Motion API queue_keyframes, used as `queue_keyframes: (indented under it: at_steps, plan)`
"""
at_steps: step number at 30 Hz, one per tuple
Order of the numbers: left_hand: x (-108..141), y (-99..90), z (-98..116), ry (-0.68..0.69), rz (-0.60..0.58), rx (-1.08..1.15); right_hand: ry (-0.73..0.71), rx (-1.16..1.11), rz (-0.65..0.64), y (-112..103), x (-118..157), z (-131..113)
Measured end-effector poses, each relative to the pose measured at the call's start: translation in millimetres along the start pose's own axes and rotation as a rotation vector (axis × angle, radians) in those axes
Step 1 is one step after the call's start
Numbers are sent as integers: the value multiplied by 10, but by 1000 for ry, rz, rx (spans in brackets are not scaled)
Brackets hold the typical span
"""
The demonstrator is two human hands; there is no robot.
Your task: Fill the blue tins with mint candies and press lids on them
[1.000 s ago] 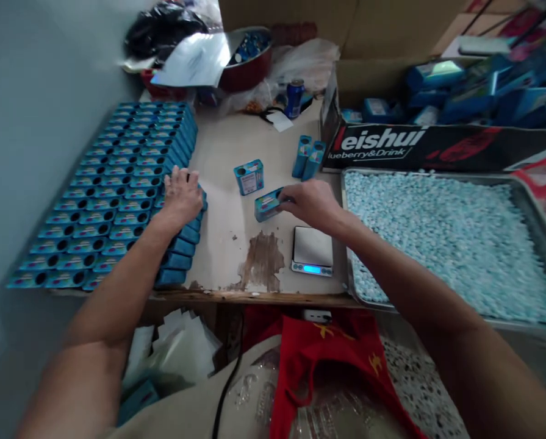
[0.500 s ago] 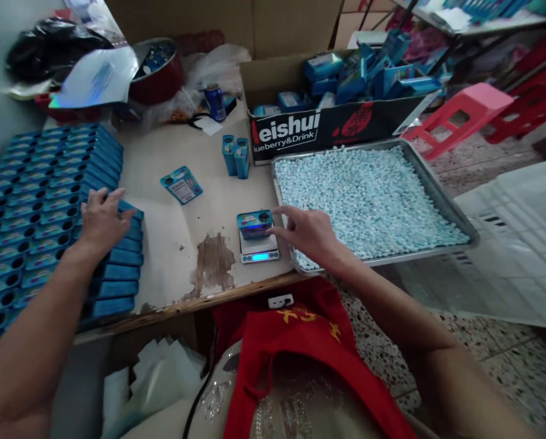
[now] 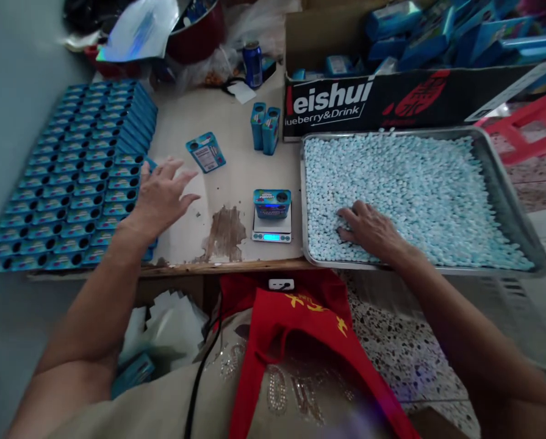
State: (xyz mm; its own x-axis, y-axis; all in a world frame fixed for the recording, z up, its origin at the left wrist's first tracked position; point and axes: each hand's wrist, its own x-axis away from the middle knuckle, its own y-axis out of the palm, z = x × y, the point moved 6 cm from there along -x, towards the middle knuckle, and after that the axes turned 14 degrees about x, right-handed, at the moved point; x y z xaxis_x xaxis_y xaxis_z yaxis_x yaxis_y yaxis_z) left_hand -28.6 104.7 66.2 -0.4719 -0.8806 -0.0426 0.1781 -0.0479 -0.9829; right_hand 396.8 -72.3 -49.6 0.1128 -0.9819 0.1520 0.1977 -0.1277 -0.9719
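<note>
My left hand (image 3: 163,194) is raised with fingers spread at the right edge of the rows of blue packs (image 3: 85,177), holding nothing. My right hand (image 3: 368,228) rests on the pale blue pellets (image 3: 405,183) in the metal tray (image 3: 517,201); its fingertips dip among them, so whether it grips any is hidden. Between my hands, a blue pack (image 3: 271,204) stands on a small scale (image 3: 271,230) with a lit display. Another pack (image 3: 206,152) lies near my left hand, and two upright packs (image 3: 264,128) stand side by side farther back.
An open carton (image 3: 327,107) full of blue packs stands behind the tray. At the back are a blue can (image 3: 253,65), a red pot (image 3: 199,36) and plastic bags. A red stool (image 3: 533,125) is at the right. The table's wooden edge (image 3: 236,266) runs in front of me.
My right hand has left the pack on the scale and moved right into the pellets. My left hand has shifted right, off the packs' tops. The view has turned and moved closer.
</note>
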Motion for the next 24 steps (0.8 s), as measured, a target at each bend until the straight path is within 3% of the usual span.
queue_keyframes:
  at_steps: [3,7,9,11,17,20,24]
  plan:
    - [127,88,210,-3,55,101,102,-306,-15,-61,-203,49]
    - [233,232,277,3,53,293,420,-1124,40,-34,-248,273]
    - [244,308,300,23,48,425,460,-1473,-6,-15,-227,267]
    - [226,380,356,45,63,562,453,-1641,10,-57,-199,237]
    - [73,677,735,133,86,906,489,-1693,231,-127,-159,204]
    - [21,814,913,180,77,1004,439,-1589,233,-130,-235,211]
    - [11,913,989,170,49,1037,477,-1444,229,-163,-300,169]
